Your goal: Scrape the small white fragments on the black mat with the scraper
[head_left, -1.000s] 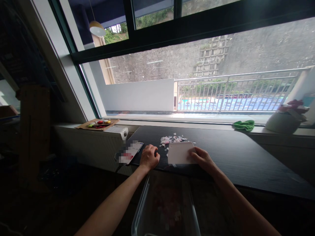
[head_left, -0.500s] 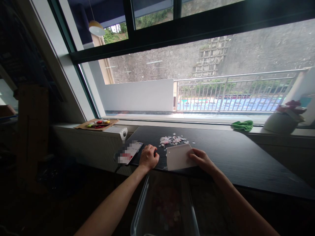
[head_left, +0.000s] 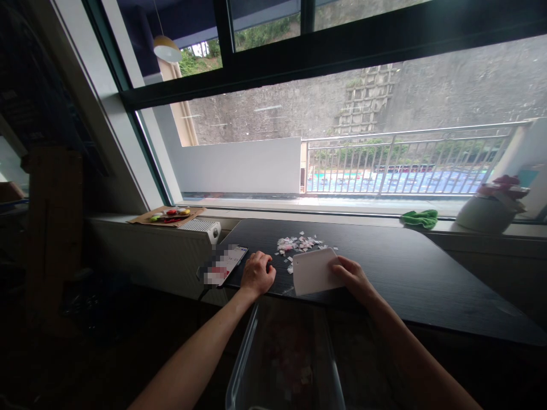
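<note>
My right hand (head_left: 351,275) grips the right side of a white plastic scraper (head_left: 315,273), a flat sheet with rounded corners and a small hole. It is held tilted above the front part of the table. Behind it lies a loose pile of small paper scraps (head_left: 299,244), white and pinkish, with a few strays near the sheet's left edge. At the table's front edge, my left hand (head_left: 258,273) rests with its fingers curled; whatever they hold, if anything, is hidden. Below the edge stands a clear plastic bin (head_left: 243,356) with similar scraps dimly visible inside.
A phone (head_left: 226,265) with a cable lies at the left end of the dark table (head_left: 384,262). On the sill are a board (head_left: 141,217) with colourful items, a green cloth (head_left: 420,218) and a pale rounded container (head_left: 487,210). A radiator (head_left: 149,245) stands at left.
My right hand and the scraper have shifted slightly right, uncovering a few scraps at the scraper's left edge. My left hand has stayed nearly in place.
</note>
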The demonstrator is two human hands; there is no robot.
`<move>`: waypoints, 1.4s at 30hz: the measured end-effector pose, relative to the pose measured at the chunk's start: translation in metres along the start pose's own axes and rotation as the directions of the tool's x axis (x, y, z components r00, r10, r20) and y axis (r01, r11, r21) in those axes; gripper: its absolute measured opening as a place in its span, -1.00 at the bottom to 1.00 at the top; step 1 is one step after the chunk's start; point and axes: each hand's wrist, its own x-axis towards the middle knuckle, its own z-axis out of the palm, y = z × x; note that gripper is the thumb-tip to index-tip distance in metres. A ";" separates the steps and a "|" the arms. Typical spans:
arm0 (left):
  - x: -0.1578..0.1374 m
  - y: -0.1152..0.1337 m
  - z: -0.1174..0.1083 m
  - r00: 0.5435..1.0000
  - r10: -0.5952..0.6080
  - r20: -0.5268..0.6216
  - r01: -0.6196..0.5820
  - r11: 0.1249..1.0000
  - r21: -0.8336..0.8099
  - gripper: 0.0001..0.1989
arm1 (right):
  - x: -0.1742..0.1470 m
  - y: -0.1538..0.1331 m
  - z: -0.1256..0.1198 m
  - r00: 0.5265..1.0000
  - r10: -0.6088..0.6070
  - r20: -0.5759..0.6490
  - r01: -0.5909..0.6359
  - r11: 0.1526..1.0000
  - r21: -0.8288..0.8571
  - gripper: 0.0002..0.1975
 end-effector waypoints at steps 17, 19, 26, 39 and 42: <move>0.000 0.001 -0.001 1.000 -0.006 0.006 0.006 1.000 -0.003 -0.82 | 0.000 0.000 0.001 0.997 -0.008 -0.076 0.005 0.999 -0.040 -0.77; 0.000 0.001 -0.002 1.000 -0.008 0.008 0.008 1.000 -0.003 -0.82 | 0.000 0.000 0.001 0.998 -0.012 -0.065 0.009 0.999 -0.042 -0.77; 0.000 0.002 -0.002 1.000 -0.004 0.004 0.004 1.000 -0.003 -0.84 | -0.001 0.002 -0.002 0.999 -0.046 0.013 0.046 0.997 -0.056 -0.78; 0.000 0.001 -0.002 0.999 -0.018 0.029 0.018 1.000 0.007 -0.82 | 0.005 0.009 0.000 0.977 -0.071 -0.200 0.054 0.995 -0.088 -0.74; 0.000 0.002 -0.003 0.999 -0.015 0.029 0.015 1.000 0.009 -0.82 | 0.004 0.010 -0.001 0.974 -0.071 -0.216 0.047 0.993 -0.112 -0.77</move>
